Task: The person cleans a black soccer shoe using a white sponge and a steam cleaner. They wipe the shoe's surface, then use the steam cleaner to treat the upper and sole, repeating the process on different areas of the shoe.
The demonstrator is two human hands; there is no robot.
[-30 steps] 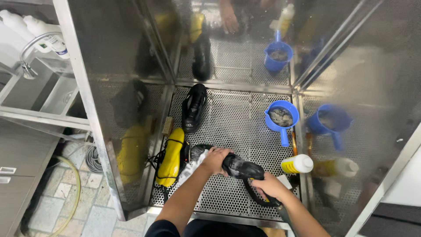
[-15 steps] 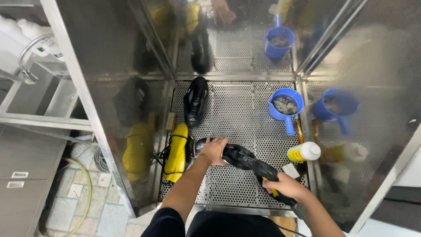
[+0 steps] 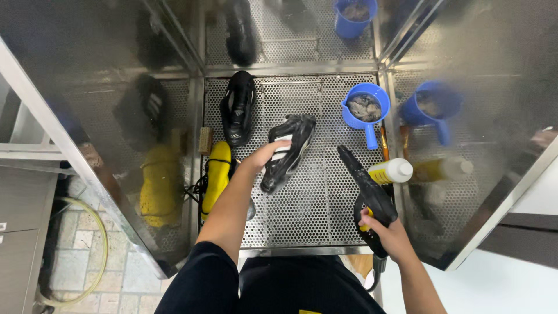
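My left hand grips a black shoe with white stripes and holds it tilted above the perforated metal floor of a steel wash booth. My right hand holds a black spray gun by its handle, nozzle pointing up and left, apart from the shoe. A second black shoe lies on the floor at the back left.
A yellow machine lies at the left wall. A blue jug with a grey lump inside stands at the right, a yellow bottle with a white cap lies beside it. Shiny steel walls mirror these things.
My left hand has lifted the striped shoe up and away from the spray gun. My right hand has pulled the gun to the right, so the two are now apart.
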